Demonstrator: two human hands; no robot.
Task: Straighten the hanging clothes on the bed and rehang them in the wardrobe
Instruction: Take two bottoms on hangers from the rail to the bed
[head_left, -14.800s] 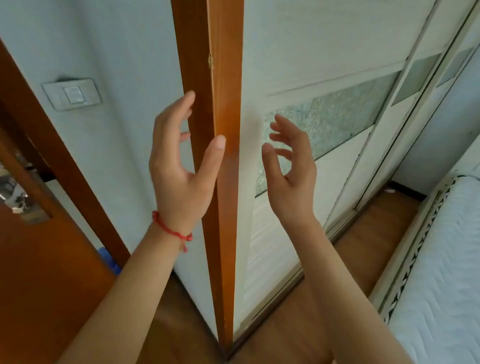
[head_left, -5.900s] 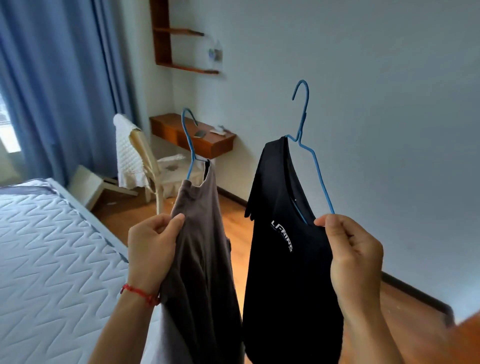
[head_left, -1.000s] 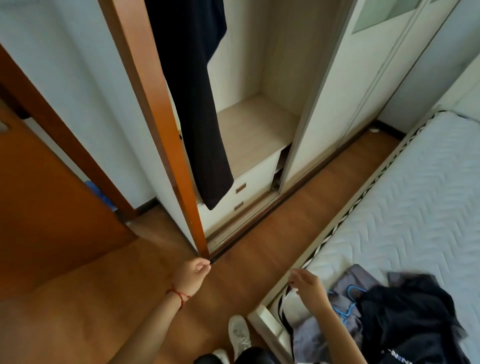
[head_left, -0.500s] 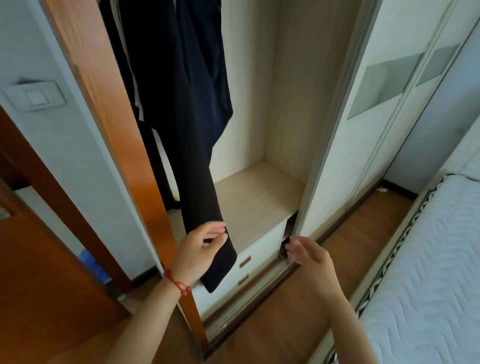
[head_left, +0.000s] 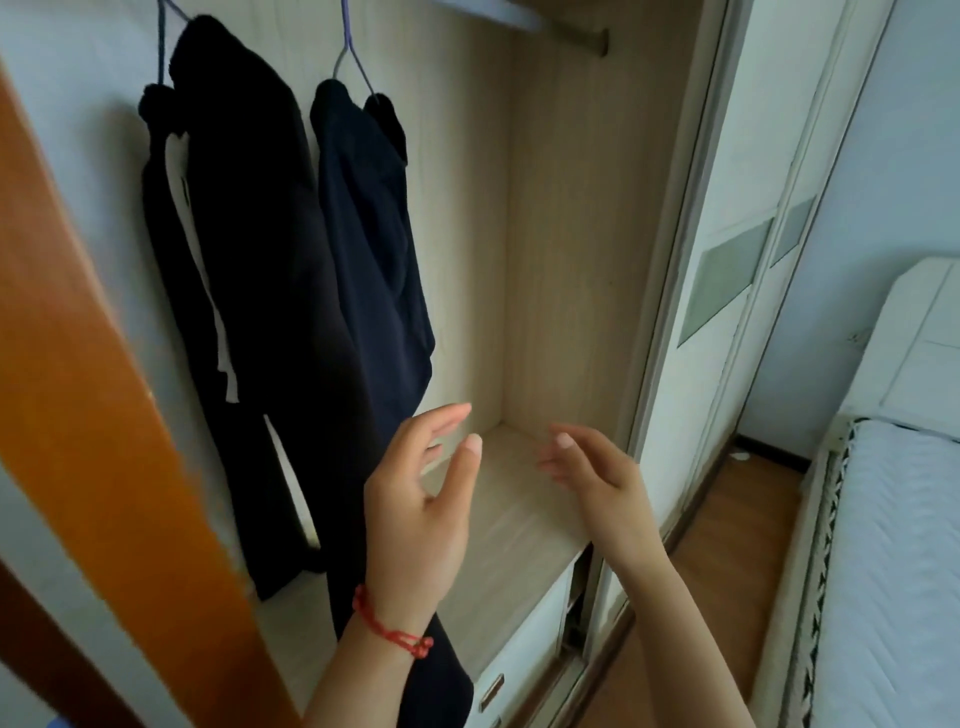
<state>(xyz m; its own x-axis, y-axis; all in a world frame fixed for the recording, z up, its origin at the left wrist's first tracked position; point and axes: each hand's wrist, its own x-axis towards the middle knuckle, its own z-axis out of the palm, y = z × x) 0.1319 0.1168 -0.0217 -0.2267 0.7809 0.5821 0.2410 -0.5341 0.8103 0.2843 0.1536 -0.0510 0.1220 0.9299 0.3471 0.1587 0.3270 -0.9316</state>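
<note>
The open wardrobe (head_left: 566, 218) fills the view. Inside it two dark garments hang on hangers: a black one (head_left: 244, 234) at the left and a navy one (head_left: 374, 249) beside it. The rail (head_left: 571, 34) runs along the top. My left hand (head_left: 421, 509), with a red string on the wrist, is raised in front of the navy garment's lower part, fingers spread and holding nothing. My right hand (head_left: 597, 483) is raised beside it in front of the wooden shelf (head_left: 509, 530), also empty with relaxed fingers.
An orange-brown wooden frame (head_left: 88, 415) stands at the left. The sliding door (head_left: 727, 260) with frosted panels is pushed to the right. White drawers (head_left: 524, 654) sit under the shelf. The bed's mattress (head_left: 893, 571) lies at the right beyond a strip of wooden floor (head_left: 727, 545).
My view has tilted up from the floor and bed to the wardrobe interior. Both hands have risen; the left hand has let go of the dark garment's hem.
</note>
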